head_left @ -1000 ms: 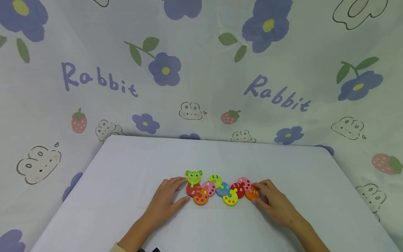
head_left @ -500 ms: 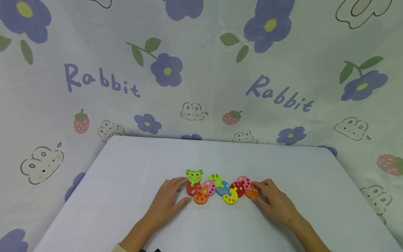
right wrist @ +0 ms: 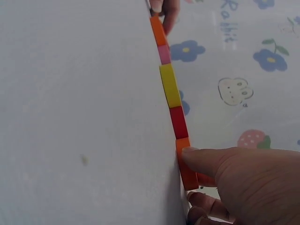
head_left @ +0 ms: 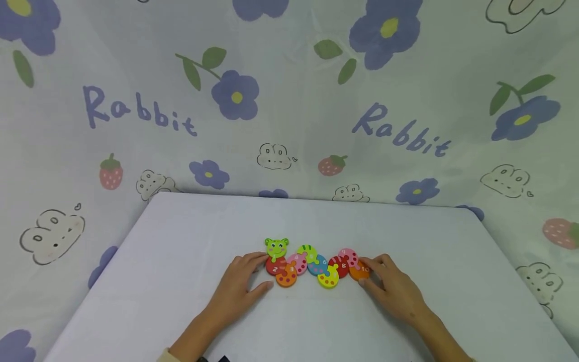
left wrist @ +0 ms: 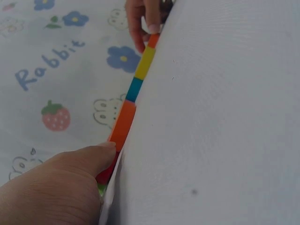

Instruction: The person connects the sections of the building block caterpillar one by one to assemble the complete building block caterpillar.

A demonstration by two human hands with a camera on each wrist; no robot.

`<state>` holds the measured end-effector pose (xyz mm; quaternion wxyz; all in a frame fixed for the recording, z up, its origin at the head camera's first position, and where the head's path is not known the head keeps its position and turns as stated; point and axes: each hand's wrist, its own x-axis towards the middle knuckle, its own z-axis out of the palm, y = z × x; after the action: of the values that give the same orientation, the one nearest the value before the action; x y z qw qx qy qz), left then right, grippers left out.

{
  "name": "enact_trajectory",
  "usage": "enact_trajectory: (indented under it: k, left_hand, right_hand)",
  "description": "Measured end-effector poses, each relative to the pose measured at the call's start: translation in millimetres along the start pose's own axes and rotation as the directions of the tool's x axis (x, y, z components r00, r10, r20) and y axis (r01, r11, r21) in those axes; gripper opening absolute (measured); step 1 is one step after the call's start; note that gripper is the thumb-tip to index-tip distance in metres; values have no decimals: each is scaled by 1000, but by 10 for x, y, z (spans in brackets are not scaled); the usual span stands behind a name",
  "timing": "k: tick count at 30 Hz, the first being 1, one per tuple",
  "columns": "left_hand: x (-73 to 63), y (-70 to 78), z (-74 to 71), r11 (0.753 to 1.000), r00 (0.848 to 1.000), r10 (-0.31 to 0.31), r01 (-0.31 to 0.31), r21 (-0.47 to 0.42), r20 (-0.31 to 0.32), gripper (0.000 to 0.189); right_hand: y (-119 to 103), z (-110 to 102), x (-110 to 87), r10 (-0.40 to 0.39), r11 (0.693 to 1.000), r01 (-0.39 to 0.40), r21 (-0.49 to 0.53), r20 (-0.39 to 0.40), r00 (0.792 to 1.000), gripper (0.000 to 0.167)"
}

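A flat caterpillar puzzle (head_left: 317,265) of interlocking, numbered round pieces lies in a wavy row on the white table. Its green smiling head piece (head_left: 277,247) is at the left end, and the orange piece marked 10 (head_left: 359,271) closes the right end. My left hand (head_left: 237,286) holds the left end, index finger by the red piece marked 2 (head_left: 273,266). In the left wrist view the left thumb (left wrist: 101,157) presses the near edge where red meets orange. My right hand (head_left: 398,291) pinches the orange end piece, thumb (right wrist: 199,158) on its near edge.
The white tabletop (head_left: 217,221) reaches back to a curtain (head_left: 289,120) printed with flowers, strawberries, rabbits and the word Rabbit. A small dark object (head_left: 221,359) shows at the bottom edge beside the left forearm.
The head view has shifted slightly. The puzzle and my right fingertips appear a little higher in it, while both hands stay at the puzzle's two ends.
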<state>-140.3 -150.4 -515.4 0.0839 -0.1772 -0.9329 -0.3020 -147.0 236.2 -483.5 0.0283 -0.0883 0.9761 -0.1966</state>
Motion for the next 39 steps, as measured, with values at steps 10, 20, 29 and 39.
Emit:
enact_trajectory:
  k: [10,20,29,39]
  left_hand:
    - [14,-10,-14,1000,999,-30,30,1,20,66]
    - [26,8,-40,999,998,-48,48,-11,38,68]
    - [43,10,-56,998,997,-54,55,-17,53,68]
    - [71,17,-67,999,998,-39,40,-31,44,67]
  right_hand:
    - [-64,37,15,11,999,-12,-41,-29,1000,57]
    - [-85,52,8,1,998,-3,-56,-47,999,57]
    - [-105,33,3,0,999,-2,-51,-51,999,56]
    - [-111,34,28,12,997,-16,-79,-55,998,58]
